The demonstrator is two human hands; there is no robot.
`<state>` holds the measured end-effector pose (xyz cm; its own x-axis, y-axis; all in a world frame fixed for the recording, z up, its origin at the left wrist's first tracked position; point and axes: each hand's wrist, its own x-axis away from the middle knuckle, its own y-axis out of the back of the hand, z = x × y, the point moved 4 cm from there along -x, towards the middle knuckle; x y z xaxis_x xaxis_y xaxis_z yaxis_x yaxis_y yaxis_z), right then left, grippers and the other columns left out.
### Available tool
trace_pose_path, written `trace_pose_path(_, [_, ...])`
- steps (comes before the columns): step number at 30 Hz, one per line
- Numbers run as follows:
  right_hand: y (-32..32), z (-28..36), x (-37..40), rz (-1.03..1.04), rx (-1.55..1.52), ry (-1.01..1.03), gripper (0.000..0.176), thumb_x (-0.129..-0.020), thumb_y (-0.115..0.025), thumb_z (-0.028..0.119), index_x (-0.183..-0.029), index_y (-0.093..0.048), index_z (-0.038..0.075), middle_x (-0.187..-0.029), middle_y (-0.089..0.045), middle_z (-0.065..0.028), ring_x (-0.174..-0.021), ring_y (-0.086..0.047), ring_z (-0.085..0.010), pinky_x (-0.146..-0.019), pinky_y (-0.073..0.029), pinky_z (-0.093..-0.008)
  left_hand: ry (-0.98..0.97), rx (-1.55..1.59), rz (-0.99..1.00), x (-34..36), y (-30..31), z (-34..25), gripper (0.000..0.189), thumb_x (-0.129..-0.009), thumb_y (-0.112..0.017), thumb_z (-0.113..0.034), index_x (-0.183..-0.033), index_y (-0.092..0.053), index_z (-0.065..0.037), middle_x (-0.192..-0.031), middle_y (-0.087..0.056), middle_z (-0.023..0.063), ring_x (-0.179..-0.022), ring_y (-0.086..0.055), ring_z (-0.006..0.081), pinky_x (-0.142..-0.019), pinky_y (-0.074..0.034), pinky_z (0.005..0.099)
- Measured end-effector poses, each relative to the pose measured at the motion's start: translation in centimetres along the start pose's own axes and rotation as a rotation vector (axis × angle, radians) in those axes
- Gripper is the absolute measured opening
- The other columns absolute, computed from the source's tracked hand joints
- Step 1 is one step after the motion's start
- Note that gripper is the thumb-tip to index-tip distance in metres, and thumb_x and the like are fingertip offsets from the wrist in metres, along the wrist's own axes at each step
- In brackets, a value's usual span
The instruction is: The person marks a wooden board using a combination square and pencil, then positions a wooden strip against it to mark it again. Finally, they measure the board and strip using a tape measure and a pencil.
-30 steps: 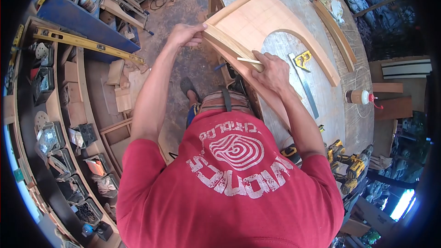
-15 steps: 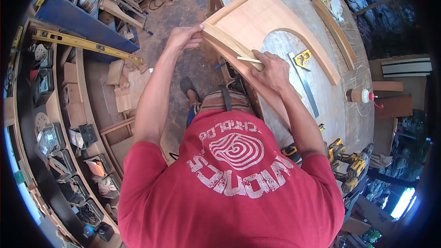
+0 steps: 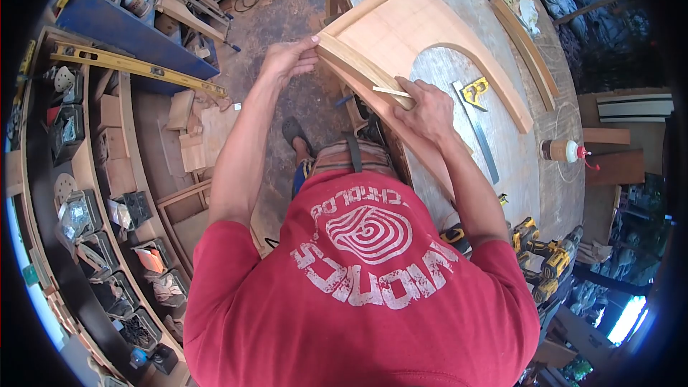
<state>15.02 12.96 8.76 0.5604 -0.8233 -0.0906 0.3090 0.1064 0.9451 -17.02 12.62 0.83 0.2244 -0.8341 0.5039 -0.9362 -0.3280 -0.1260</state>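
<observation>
A wooden panel [image 3: 393, 27] with a curved cutout lies at the table's left edge. Along its near edge runs a narrow wooden strip [image 3: 360, 59]. My left hand [image 3: 290, 59] pinches the strip's far-left end at the panel's corner, thumb on top and fingers curled below. At the opposite end, my right hand [image 3: 428, 109] is closed around the strip. A slim pale stick [image 3: 389, 91], pencil-like, pokes out from its fingers across the strip. Another strip [image 3: 371, 6] lies along the panel's left edge. Beside the cutout rests a combination square [image 3: 475, 122] with a yellow head.
The worktable [image 3: 548, 193] also holds a glue bottle [image 3: 564, 150], long boards [image 3: 527, 50] and yellow-black power drills [image 3: 555, 261]. To the left stand a blue tool cart [image 3: 154, 36] and shelves of bins, with a yellow spirit level [image 3: 140, 68] across them.
Almost nothing differs. Both hands keep their grip on the strip, and the view has shifted very slightly.
</observation>
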Motion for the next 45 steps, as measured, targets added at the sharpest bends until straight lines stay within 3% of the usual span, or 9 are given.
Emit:
trace_pose_path(13, [0.1, 0.0, 0.1, -0.007, -0.019, -0.004, 0.054, -0.074, -0.077, 0.028, -0.126, -0.073, 0.016, -0.089, -0.071, -0.0077, -0.082, -0.071, -0.0295, -0.075, -0.058, -0.0419, 0.014, -0.018, -0.005, -0.2, 0.0, 0.1, 0.061, -0.091, -0.080, -0.038, -0.126, -0.065, 0.010, -0.118, -0.071, 0.0242, -0.105, -0.073, 0.0293, -0.088, -0.060, 0.0348])
trace_pose_path(31, [0.1, 0.1, 0.1, -0.007, -0.028, -0.012, 0.053, -0.074, -0.078, 0.027, -0.126, -0.073, 0.017, -0.089, -0.070, -0.0080, -0.083, -0.070, -0.0299, -0.076, -0.058, -0.0432, 0.015, 0.070, -0.011, -0.3, -0.1, 0.6, 0.064, -0.088, -0.083, -0.038, -0.126, -0.064, 0.010, -0.117, -0.070, 0.0242, -0.106, -0.072, 0.0308, -0.090, -0.060, 0.0389])
trace_pose_path(34, [0.2, 0.1, 0.0, 0.003, -0.032, -0.019, 0.053, -0.074, -0.077, 0.028, -0.126, -0.073, 0.017, -0.089, -0.070, -0.0076, -0.083, -0.071, -0.0299, -0.076, -0.058, -0.0433, -0.015, -0.014, -0.002, 0.7, -0.3, -0.3, 0.066, -0.090, -0.081, -0.041, -0.127, -0.064, 0.010, -0.116, -0.070, 0.0227, -0.105, -0.072, 0.0281, -0.087, -0.059, 0.0361])
trace_pose_path(37, [0.3, 0.1, 0.0, -0.003, -0.041, -0.018, 0.053, -0.074, -0.077, 0.028, -0.125, -0.073, 0.017, -0.090, -0.071, -0.0071, -0.083, -0.071, -0.0298, -0.077, -0.058, -0.0435, -0.026, -0.339, -0.021, -0.2, 1.1, -1.0, 0.071, -0.088, -0.081, -0.048, -0.129, -0.063, 0.008, -0.114, -0.070, 0.0203, -0.102, -0.071, 0.0244, -0.083, -0.057, 0.0330])
trace_pose_path(43, [-0.1, -0.2, 0.3, -0.018, -0.052, -0.009, 0.052, -0.074, -0.077, 0.028, -0.125, -0.073, 0.017, -0.092, -0.071, -0.0068, -0.086, -0.070, -0.0299, -0.078, -0.058, -0.0434, -0.314, -0.589, -0.180, -0.7, 2.0, -3.4, 0.080, -0.083, -0.084, -0.052, -0.133, -0.062, 0.007, -0.116, -0.070, 0.0181, -0.098, -0.070, 0.0210, -0.074, -0.055, 0.0307])
trace_pose_path(45, [0.1, -0.2, 0.1, -0.008, -0.053, -0.009, 0.052, -0.075, -0.078, 0.029, -0.125, -0.073, 0.017, -0.094, -0.071, -0.0072, -0.088, -0.070, -0.0304, -0.079, -0.058, -0.0437, -0.258, -0.656, -0.097, -0.8, 1.2, -3.9, 0.079, -0.084, -0.083, -0.050, -0.134, -0.061, 0.008, -0.119, -0.069, 0.0179, -0.099, -0.070, 0.0210, -0.076, -0.055, 0.0308])
